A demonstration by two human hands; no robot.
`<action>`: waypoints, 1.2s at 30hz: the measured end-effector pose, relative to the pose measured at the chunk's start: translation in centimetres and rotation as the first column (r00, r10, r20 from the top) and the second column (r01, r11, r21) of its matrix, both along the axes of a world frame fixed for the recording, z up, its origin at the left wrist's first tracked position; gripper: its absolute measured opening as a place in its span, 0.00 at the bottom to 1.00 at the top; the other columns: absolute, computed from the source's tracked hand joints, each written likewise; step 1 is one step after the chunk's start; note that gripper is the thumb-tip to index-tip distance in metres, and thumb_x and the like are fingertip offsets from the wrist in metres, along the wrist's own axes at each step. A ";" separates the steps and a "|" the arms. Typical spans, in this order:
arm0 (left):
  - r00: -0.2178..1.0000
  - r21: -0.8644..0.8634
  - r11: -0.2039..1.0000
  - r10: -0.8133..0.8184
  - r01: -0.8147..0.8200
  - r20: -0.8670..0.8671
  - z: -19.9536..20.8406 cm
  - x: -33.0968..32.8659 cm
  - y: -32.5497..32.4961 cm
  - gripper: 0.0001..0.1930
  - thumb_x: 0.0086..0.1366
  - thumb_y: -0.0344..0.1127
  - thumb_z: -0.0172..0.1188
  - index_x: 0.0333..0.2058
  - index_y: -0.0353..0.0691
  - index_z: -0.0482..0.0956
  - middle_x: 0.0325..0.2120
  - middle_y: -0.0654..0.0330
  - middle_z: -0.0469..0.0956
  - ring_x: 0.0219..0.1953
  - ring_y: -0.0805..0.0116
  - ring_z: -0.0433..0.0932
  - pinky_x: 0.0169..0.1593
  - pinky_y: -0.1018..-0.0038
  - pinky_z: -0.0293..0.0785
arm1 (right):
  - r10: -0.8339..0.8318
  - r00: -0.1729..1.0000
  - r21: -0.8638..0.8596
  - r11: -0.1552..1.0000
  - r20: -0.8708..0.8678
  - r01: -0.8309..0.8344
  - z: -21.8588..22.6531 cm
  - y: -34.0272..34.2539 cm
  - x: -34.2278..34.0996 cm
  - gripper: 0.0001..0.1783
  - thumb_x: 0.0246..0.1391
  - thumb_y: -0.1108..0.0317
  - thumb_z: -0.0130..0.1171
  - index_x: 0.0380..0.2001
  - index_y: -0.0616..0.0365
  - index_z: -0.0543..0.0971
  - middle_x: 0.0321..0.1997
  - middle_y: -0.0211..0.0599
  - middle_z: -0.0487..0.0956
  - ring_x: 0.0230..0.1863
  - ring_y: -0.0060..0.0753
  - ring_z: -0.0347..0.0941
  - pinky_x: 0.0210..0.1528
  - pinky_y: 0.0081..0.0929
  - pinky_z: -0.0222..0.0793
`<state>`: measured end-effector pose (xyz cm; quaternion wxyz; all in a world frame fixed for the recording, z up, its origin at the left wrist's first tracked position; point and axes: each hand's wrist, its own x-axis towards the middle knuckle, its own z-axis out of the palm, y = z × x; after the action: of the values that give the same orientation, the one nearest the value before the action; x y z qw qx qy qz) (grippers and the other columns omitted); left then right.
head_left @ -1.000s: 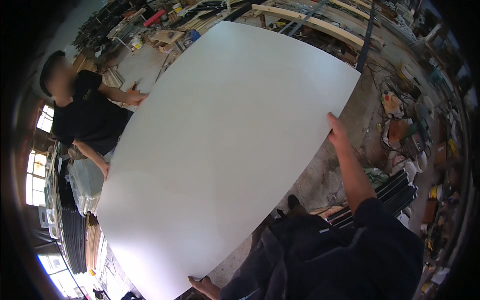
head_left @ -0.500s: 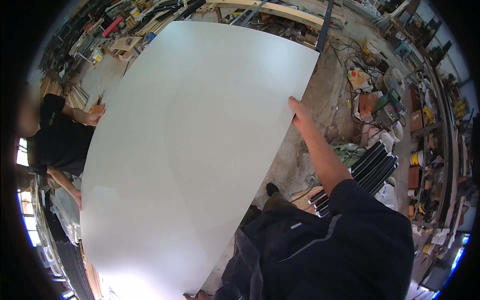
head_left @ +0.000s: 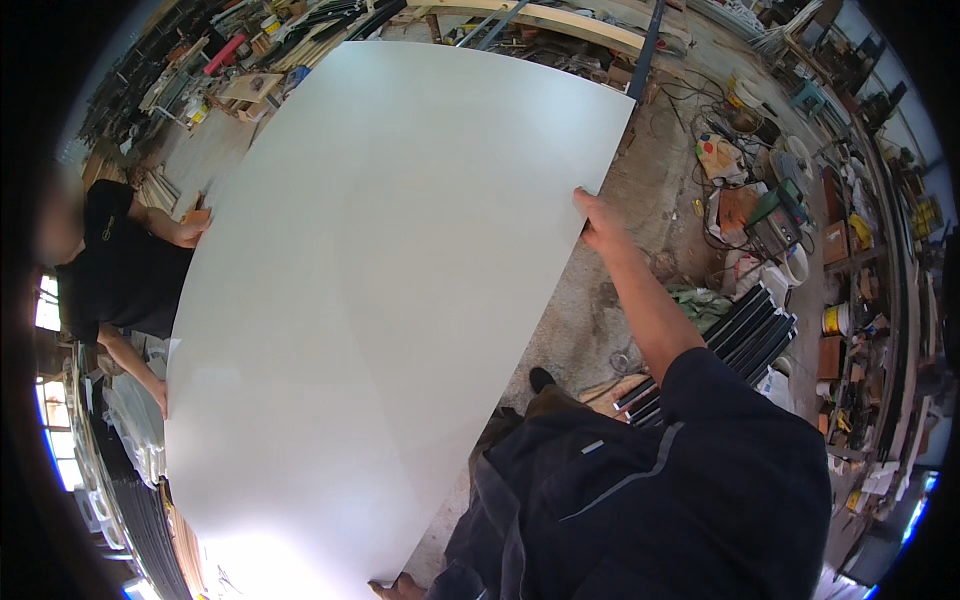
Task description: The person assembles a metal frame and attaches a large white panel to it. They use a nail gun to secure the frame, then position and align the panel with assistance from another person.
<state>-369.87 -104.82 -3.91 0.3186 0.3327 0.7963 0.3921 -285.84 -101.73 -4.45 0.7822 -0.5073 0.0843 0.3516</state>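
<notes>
A large, smooth white panel fills the middle of the view, its outline bent by the lens. My right hand grips its right edge, thumb on top and the fingers hidden underneath. At the lower rim of the picture my left hand holds the near part of the same edge; only its thumb and part of the hand show. Across the panel, a co-worker in a black shirt has one hand at the far edge beside a small orange-brown piece, and the other hand lower on that edge.
Beyond the panel are a wooden beam and a dark metal bar. On the right, a bundle of black strips, a green machine, cables and buckets clutter the floor before loaded shelves. My shoe is near the panel's edge.
The panel's right edge and my right hand have shifted slightly left and up in the picture. The co-worker appears slightly farther right. All the hands keep their places on the panel.
</notes>
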 end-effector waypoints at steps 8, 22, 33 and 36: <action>0.999 -0.018 1.000 0.014 -0.013 0.036 -0.2 0.5 -0.4 0.26 0.71 0.53 0.52 0.52 0.33 0.75 0.46 0.51 0.79 0.46 0.59 0.75 0.51 0.64 0.73 | 0.021 1.000 0.014 1.000 -0.019 -0.021 -0.2 -0.2 -0.6 0.28 0.65 0.60 0.58 0.62 0.64 0.68 0.63 0.43 0.73 0.62 0.42 0.70 0.64 0.42 0.69; 0.987 -0.048 0.996 0.078 -0.072 0.142 -1.0 1.0 -0.4 0.27 0.71 0.54 0.52 0.53 0.33 0.75 0.47 0.51 0.79 0.46 0.59 0.74 0.52 0.65 0.72 | 0.014 1.000 -0.031 0.999 -0.015 -0.014 0.5 -1.1 0.5 0.30 0.64 0.60 0.59 0.62 0.66 0.67 0.63 0.46 0.72 0.61 0.44 0.71 0.62 0.45 0.69; 0.936 -0.033 0.991 0.132 -0.128 0.325 -3.0 0.4 -1.5 0.29 0.71 0.55 0.51 0.54 0.33 0.74 0.47 0.51 0.79 0.46 0.59 0.74 0.52 0.66 0.72 | -0.030 0.999 -0.116 0.993 -0.013 0.028 -0.7 -1.8 3.2 0.27 0.65 0.58 0.58 0.61 0.63 0.69 0.61 0.42 0.73 0.59 0.42 0.72 0.61 0.42 0.70; 0.872 -0.043 0.986 0.162 -0.161 0.462 -4.8 1.1 -1.6 0.29 0.71 0.55 0.51 0.55 0.33 0.74 0.47 0.51 0.79 0.47 0.60 0.74 0.52 0.66 0.72 | -0.078 0.995 -0.039 0.996 0.054 0.080 -1.6 -2.7 5.5 0.22 0.64 0.57 0.60 0.54 0.61 0.74 0.53 0.39 0.79 0.53 0.38 0.76 0.56 0.40 0.75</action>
<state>-368.76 -106.42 -8.69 0.4663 0.1612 0.7226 0.4842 -280.33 -104.43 -6.03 0.7868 -0.5288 0.0910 0.3050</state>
